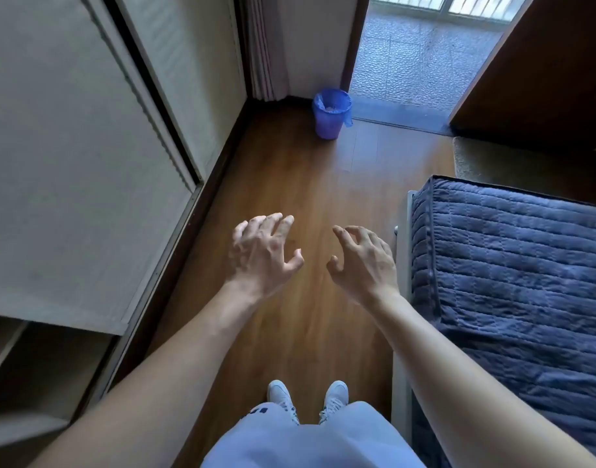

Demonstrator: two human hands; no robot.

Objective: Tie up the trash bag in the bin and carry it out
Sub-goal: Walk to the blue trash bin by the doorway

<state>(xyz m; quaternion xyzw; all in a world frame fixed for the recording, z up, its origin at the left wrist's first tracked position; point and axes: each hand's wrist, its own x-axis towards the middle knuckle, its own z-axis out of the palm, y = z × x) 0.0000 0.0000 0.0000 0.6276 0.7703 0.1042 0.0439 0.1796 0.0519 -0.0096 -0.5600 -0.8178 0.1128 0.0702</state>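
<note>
Upper centre, the blue trash bag point(348, 115) lining the bin point(329, 120) looks thin, soft, probably light; gather its overhanging rim. Left hand point(263, 254) and right hand point(364, 261) hang spread, holding nothing.

A brown wooden floor point(289, 184) runs as a strip between a sliding-door cupboard along one edge and a bed along the other. At its far end, in the corner by the doorway, stands a purple bin point(329, 120) lined with a blue trash bag point(337, 97). At its near end stand two white shoes point(306, 398).
</note>
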